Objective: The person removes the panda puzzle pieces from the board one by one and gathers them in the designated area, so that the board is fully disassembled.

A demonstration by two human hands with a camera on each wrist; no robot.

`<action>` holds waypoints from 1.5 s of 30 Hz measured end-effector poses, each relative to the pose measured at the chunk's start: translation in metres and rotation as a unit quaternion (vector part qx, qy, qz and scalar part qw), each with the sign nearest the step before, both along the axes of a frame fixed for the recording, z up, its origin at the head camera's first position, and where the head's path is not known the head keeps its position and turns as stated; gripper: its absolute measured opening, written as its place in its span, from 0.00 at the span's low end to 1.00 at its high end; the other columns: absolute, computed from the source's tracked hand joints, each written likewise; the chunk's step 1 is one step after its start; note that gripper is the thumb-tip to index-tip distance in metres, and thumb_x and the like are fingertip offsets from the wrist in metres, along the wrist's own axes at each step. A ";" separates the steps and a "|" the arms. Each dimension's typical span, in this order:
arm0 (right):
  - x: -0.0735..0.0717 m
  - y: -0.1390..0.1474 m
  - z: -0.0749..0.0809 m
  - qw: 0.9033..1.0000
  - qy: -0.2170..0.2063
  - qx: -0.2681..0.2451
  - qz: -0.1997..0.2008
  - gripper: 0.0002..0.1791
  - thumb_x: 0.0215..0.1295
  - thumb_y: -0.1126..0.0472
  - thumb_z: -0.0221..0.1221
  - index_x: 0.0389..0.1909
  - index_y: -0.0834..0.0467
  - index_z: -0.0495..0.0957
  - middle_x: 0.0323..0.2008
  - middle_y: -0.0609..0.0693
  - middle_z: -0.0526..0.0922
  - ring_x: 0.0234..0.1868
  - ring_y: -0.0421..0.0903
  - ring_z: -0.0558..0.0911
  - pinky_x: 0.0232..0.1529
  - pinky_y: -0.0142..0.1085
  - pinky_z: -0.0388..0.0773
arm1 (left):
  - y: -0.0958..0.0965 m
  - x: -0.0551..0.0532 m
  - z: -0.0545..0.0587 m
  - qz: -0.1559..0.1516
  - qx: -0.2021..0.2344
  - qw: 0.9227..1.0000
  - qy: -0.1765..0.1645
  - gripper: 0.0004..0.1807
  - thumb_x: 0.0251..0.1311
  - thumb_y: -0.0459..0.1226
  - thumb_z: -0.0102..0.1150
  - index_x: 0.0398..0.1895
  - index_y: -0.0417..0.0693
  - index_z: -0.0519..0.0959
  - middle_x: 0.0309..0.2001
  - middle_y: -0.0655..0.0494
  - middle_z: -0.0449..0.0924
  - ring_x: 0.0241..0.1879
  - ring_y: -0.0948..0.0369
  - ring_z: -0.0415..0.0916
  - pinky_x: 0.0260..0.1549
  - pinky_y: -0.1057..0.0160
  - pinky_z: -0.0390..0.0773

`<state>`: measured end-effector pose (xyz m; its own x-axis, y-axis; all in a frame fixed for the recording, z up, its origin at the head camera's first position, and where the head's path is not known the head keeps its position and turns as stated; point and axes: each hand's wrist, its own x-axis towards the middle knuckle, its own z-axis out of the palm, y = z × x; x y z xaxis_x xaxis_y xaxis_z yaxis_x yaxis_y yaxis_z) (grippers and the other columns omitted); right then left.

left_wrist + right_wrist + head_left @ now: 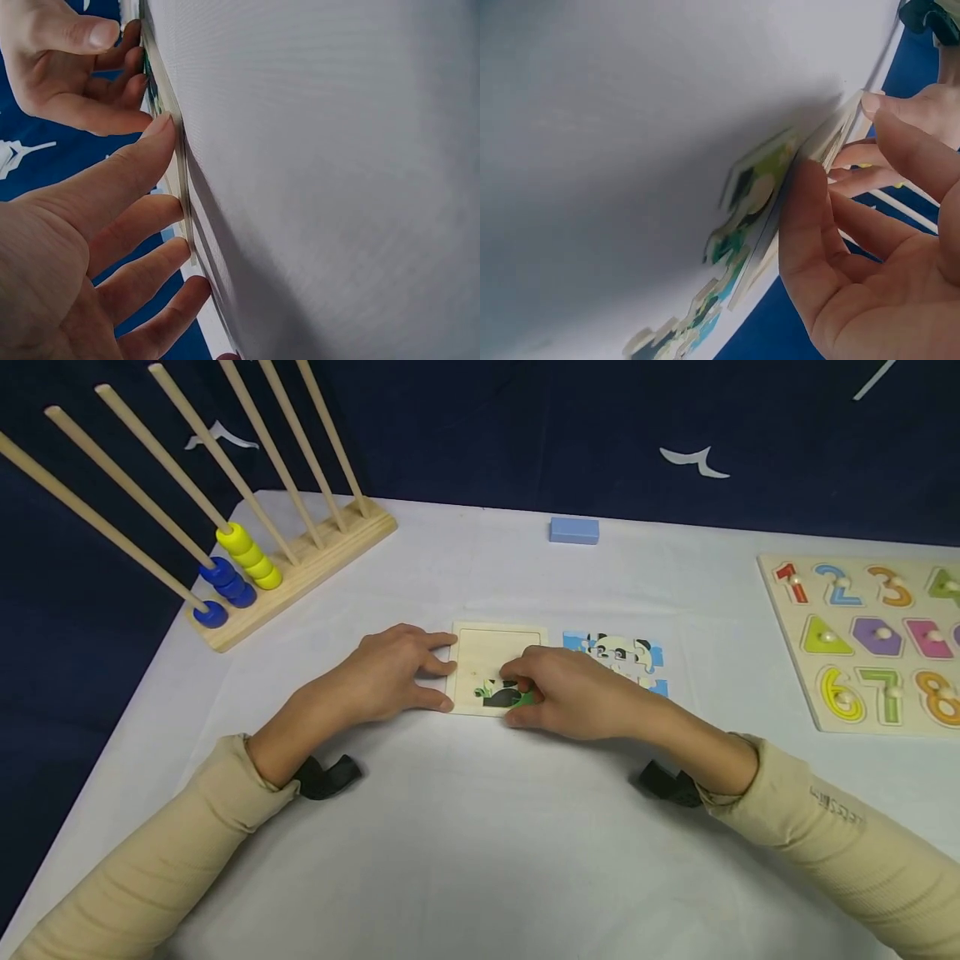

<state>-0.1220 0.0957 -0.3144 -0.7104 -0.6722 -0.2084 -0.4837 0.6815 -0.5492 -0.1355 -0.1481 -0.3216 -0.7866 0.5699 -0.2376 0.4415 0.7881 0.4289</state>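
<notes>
A square wooden puzzle tray [480, 643] lies flat on the white cloth. A few panda pieces [502, 695], black, white and green, sit in its lower part. My left hand [393, 675] touches the tray's left side with thumb and fingertips spread along the rim. Over the lower right of the tray is my right hand [577, 693], its fingertips touching around the pieces; the thumb stands apart from the fingers in the right wrist view. Right of the tray lie joined panda-head pieces [621, 652], partly hidden by that hand. Green pieces [757, 195] lie beside the tray in the right wrist view.
A wooden peg stand [315, 564] with blue and yellow beads stands at the back left. A blue block [574, 531] lies near the back edge. At the right is a number-and-shape board [806, 685]. Black straps [330, 778] hang under both wrists.
</notes>
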 end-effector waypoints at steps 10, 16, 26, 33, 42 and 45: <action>-0.001 -0.003 0.000 1.000 -0.004 0.022 -0.015 0.18 0.62 0.60 0.67 0.52 0.61 0.82 0.37 0.49 0.77 0.36 0.46 0.73 0.39 0.40 0.69 | 0.000 0.000 0.001 0.000 -0.001 1.000 0.000 0.29 0.55 0.46 0.73 0.58 0.44 0.80 0.71 0.52 0.65 0.70 0.49 0.59 0.60 0.40 0.64; -0.001 -0.006 -0.003 0.999 -0.001 0.013 -0.032 0.15 0.60 0.63 0.68 0.46 0.60 0.78 0.32 0.50 0.73 0.33 0.46 0.71 0.36 0.40 0.69 | 0.000 0.000 0.001 0.001 0.000 1.000 -0.003 0.29 0.55 0.45 0.73 0.59 0.44 0.80 0.71 0.52 0.65 0.70 0.49 0.59 0.61 0.41 0.63; -0.002 -0.011 -0.001 0.998 -0.004 0.030 -0.048 0.16 0.57 0.67 0.69 0.44 0.59 0.75 0.31 0.50 0.74 0.33 0.46 0.72 0.37 0.40 0.70 | 0.000 0.001 0.002 0.001 0.001 1.000 -0.006 0.29 0.55 0.45 0.73 0.59 0.43 0.80 0.71 0.52 0.65 0.70 0.50 0.59 0.63 0.43 0.62; -0.003 -0.013 -0.002 0.999 0.000 0.030 -0.043 0.17 0.54 0.67 0.71 0.41 0.59 0.75 0.29 0.48 0.74 0.32 0.47 0.73 0.38 0.40 0.70 | 0.000 0.000 0.001 0.000 0.001 1.000 -0.007 0.29 0.55 0.45 0.73 0.59 0.43 0.80 0.71 0.51 0.65 0.70 0.49 0.59 0.62 0.44 0.63; -0.004 -0.012 -0.002 0.999 -0.021 0.011 -0.048 0.16 0.55 0.69 0.70 0.42 0.59 0.75 0.29 0.48 0.74 0.31 0.47 0.73 0.38 0.40 0.71 | 0.000 -0.001 0.001 0.001 0.002 1.000 -0.004 0.29 0.55 0.45 0.73 0.58 0.43 0.80 0.71 0.52 0.65 0.69 0.49 0.60 0.61 0.42 0.64; -0.004 -0.012 -0.002 0.998 -0.039 0.007 -0.050 0.15 0.57 0.71 0.67 0.43 0.59 0.76 0.29 0.48 0.76 0.32 0.47 0.74 0.40 0.41 0.72 | 0.001 -0.001 0.001 0.002 0.001 1.000 -0.004 0.29 0.54 0.45 0.73 0.58 0.43 0.80 0.71 0.52 0.65 0.69 0.50 0.60 0.61 0.43 0.64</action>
<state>-0.1256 0.0838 -0.3164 -0.7551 -0.5953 -0.2748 -0.3686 0.7320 -0.5730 -0.1363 -0.1475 -0.3210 -0.7871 0.5666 -0.2437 0.4341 0.7897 0.4336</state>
